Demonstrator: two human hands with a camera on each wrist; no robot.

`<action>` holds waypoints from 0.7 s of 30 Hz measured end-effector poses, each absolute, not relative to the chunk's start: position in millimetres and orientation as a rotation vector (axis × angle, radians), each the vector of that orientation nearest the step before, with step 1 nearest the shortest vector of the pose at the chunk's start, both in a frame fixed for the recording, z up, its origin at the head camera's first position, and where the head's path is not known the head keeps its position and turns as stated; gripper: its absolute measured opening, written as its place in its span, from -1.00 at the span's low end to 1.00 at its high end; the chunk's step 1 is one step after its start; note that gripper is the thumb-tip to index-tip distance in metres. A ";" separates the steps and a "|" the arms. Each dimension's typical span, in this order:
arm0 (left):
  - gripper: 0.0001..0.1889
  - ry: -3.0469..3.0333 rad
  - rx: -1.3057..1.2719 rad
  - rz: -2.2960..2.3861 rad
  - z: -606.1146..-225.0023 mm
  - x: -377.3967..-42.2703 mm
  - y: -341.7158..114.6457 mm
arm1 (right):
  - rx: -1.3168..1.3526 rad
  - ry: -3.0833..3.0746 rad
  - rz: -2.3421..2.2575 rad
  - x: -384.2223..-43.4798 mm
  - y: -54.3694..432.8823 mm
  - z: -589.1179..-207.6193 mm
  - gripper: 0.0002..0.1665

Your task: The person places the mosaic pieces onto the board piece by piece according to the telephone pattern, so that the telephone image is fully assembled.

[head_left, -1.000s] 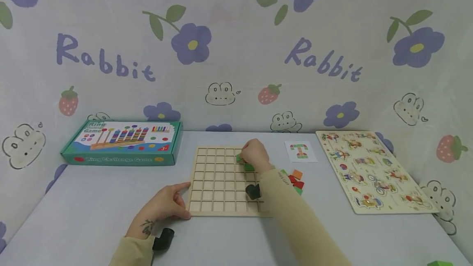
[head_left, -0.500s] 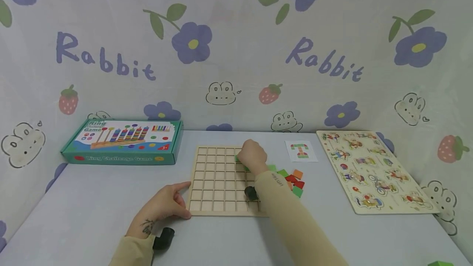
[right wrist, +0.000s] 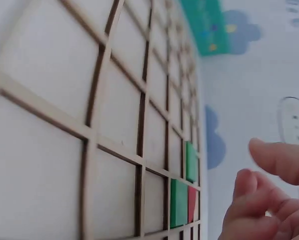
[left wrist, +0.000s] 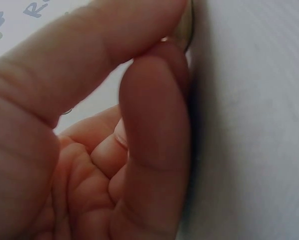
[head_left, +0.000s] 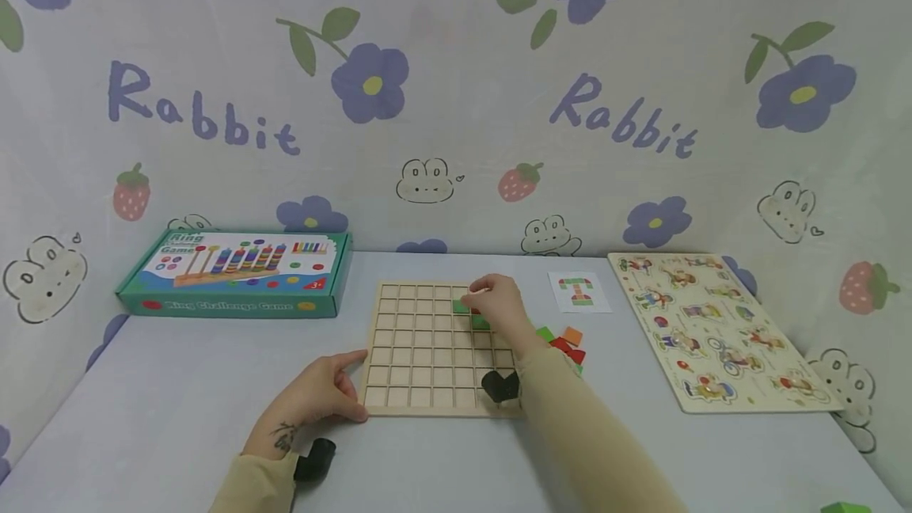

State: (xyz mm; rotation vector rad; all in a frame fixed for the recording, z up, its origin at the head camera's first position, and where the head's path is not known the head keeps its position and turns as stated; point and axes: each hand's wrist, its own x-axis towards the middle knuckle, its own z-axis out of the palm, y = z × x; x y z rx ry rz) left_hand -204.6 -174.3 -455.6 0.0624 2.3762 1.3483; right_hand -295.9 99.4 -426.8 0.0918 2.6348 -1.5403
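A wooden grid board lies on the table. My left hand rests against its left side, index finger on the edge and thumb near the front corner. Close up in the left wrist view, the fingers of the left hand touch the board's edge. My right hand hovers over the board's far right part; thumb and index are apart with nothing between them. Beneath it sit two green tiles, one nearer and one farther, and a red tile, each in a grid cell.
Loose red, orange and green tiles lie right of the board, partly behind the right sleeve. A pattern card lies behind them. A picture puzzle board stands farther right. A green game box sits back left. A green object shows at bottom right.
My right hand has drawn slightly back and right from the far row, its fingers coming off the green tile, which now lies in its cell. The left hand has stayed put.
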 end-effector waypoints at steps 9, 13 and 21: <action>-0.04 2.397 0.108 1.328 -450.9 -202.0 -173.3 | 0.294 2.387 -1.804 -250.0 148.6 -420.7 -0.39; -0.04 2.399 0.102 1.326 -449.3 -201.3 -171.9 | 0.364 2.375 -1.857 -228.6 177.8 -423.0 -0.41; -0.04 2.404 0.076 1.318 -450.5 -201.5 -172.4 | 0.492 2.445 -1.690 -197.0 220.8 -438.1 -0.46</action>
